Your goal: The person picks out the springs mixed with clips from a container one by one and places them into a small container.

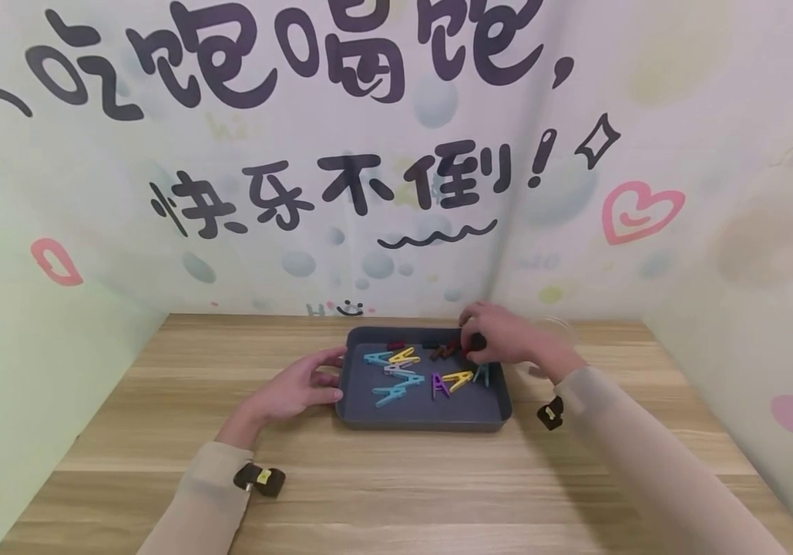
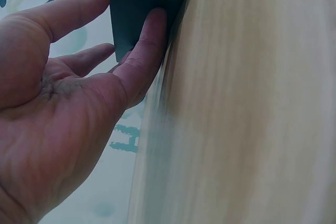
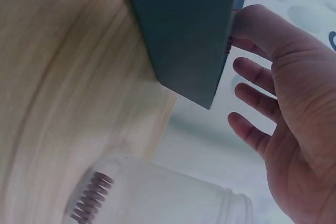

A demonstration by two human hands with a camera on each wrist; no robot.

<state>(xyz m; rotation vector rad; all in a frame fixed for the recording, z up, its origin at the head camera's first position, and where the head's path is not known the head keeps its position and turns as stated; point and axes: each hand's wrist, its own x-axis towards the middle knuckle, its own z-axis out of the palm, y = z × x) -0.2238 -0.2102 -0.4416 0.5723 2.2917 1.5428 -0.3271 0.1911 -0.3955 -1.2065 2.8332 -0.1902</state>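
A grey tray (image 1: pixel 424 424) sits on the table, holding clothes pegs: several light blue pegs (image 1: pixel 389 395), a yellow peg (image 1: pixel 404 356) and a purple peg (image 1: pixel 440 385) among them. Small dark red-brown pieces (image 1: pixel 446 350) lie at its far right. My left hand (image 1: pixel 299 389) rests fairly straight fingers against the tray's left outer wall. Over the far right corner reaches my right hand (image 1: pixel 503 333), its thumb and index finger bent inside the rim. Between those two fingertips shows a small dark red ridged piece (image 3: pixel 229 45); the rest of it is hidden by the wall.
To the right of the tray stands a clear jar (image 3: pixel 168 192), partly behind my right wrist in the head view. A brown ridged piece (image 3: pixel 92 198) lies at the jar's bottom. A printed wall sheet (image 1: pixel 264 270) hangs along the table's back edge.
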